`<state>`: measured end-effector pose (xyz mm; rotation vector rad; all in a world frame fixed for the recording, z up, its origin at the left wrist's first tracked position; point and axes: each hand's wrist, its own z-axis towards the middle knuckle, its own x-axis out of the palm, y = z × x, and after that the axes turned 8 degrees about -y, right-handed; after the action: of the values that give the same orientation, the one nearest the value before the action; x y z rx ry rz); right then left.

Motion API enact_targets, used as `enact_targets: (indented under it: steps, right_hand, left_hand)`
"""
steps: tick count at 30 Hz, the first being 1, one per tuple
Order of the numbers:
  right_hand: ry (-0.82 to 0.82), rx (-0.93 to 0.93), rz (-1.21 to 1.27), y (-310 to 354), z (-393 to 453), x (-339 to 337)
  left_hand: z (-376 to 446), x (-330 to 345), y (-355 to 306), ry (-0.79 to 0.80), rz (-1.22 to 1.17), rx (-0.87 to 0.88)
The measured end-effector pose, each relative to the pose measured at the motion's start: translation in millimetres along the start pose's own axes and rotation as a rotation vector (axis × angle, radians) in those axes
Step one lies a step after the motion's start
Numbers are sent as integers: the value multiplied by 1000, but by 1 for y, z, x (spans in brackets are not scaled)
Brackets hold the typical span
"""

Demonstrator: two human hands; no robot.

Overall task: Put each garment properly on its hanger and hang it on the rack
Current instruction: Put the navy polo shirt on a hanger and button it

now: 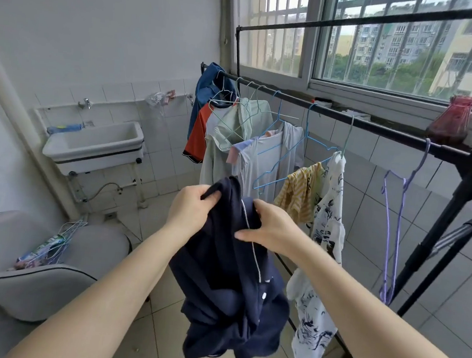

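Gripping the navy shirt [229,278] at its top edge, my left hand [190,210] bunches one corner while my right hand [271,230] pinches the piped collar, so it hangs limp before the rack [376,127]. It feels light, soft, floppy; I'd hold it by the shoulders. Whether a hanger sits inside, I can't tell; the purple hanger [397,215] hangs empty.
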<state>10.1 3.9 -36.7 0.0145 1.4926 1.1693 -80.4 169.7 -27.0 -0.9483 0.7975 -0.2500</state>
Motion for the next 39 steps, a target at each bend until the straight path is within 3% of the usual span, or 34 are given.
enact_targets:
  steps: [2,7,10,12,14,17,19,21,22,24,26,29,33,39]
  right_hand:
    - [-149,0,31,-4,-2,7]
    - [-206,351,929,-14,1,-13]
    - [-282,441,1082,-18,4,-21]
    - [-369,507,1149,-25,8,-25]
    - [-391,511,1007,-35,13,-24]
    - [-294,321,246,-40,15,-18]
    - [-332,180,-85,-32,11,-13]
    - [-401,-11,-57,-17,3,-8]
    - [-326,-59,-57,-10,1,-5]
    - [-92,-59,-295,-3,-2,9]
    - [-61,-61,-371,-11,0,22]
    - [-202,32,71,-24,7,20]
    - [-241,258,859,-15,11,-5]
    - [-238,428,1041,2,14,-16]
  left_hand:
    - [4,0,-1,21,-2,21]
    - [7,-8,7,1,-104,-62]
    - [13,-17,17,-73,-169,-212]
    - [20,-26,22,-162,-344,-384]
    - [25,-34,24,-214,-522,-487]
    - [29,-36,18,-215,-698,-508]
    - [30,-30,7,-190,-769,-503]
    - [30,-24,-3,-171,-807,-495]
    - [30,-21,-10,-157,-819,-489]
    - [29,-15,-17,-112,-839,-466]
    - [27,-12,-23,-77,-847,-456]
    - [33,-19,-21,-122,-854,-472]
    - [40,-30,-1,-229,-594,-453]
    - [41,-37,45,-259,-244,-427]
